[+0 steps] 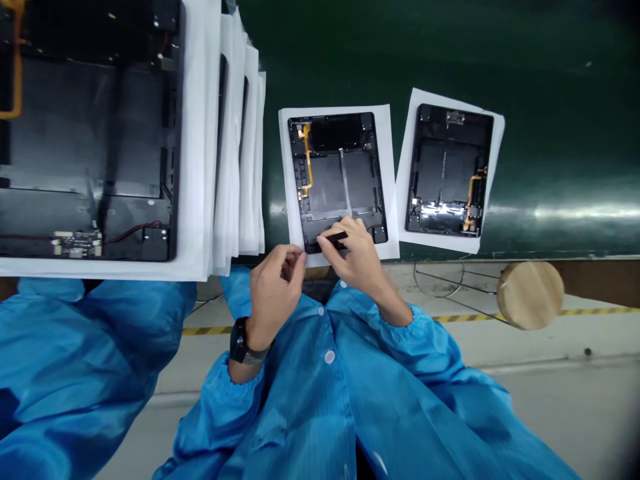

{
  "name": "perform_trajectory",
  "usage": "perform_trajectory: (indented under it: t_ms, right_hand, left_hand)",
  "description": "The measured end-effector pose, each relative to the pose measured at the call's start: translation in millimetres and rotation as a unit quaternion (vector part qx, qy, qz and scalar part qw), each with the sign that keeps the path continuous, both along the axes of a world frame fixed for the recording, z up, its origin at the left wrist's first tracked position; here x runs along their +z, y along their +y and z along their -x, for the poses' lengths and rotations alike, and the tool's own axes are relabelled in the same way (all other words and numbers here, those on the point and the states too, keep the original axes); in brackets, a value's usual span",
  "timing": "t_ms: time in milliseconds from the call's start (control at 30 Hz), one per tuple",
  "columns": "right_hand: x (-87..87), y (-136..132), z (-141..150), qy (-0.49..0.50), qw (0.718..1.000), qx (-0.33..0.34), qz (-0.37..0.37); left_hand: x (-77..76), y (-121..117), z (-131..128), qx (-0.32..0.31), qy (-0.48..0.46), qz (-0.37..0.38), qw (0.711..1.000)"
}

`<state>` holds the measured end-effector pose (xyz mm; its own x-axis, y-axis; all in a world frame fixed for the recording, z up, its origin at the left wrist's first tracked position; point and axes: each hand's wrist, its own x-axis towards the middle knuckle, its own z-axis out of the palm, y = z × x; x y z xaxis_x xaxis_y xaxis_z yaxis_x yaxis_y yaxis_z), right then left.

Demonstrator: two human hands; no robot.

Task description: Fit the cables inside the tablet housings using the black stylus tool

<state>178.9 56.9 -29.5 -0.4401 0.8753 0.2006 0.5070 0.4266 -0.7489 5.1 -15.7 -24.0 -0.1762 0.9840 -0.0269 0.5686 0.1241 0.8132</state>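
An open black tablet housing (327,175) lies on white sheeting (393,227) in front of me. An orange flex cable runs along its left side and a grey ribbon down its middle. My right hand (359,259) is over the housing's near edge, its fingers closed on a small black strip (339,238). At the near left corner, my left hand (274,288) has thumb and forefinger pinched together over the sheeting's edge. Whatever may be in that pinch is too small to make out.
To the right, a second open housing (450,167) lies on white sheeting. A tall stack of housings interleaved with white sheets (197,200) rises at left. Beside me is another person's blue sleeve (90,360). A round wooden stool (530,295) stands below the green table's (550,160) edge.
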Motion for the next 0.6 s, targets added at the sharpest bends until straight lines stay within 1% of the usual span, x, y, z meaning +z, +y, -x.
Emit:
perform_trajectory:
  t_ms: [367, 600]
  right_hand:
    - [-1.4, -0.5, 0.9, 0.003, 1.0, -0.007, 0.006]
    - [-0.7, 0.2, 2.1, 0.008, 1.0, -0.017, -0.009]
  left_hand:
    - [-1.1, -1.4, -0.5, -0.002, 0.007, -0.003, 1.0]
    - [-1.1, -3.1, -2.2, -0.002, 0.014, 0.0, 1.0]
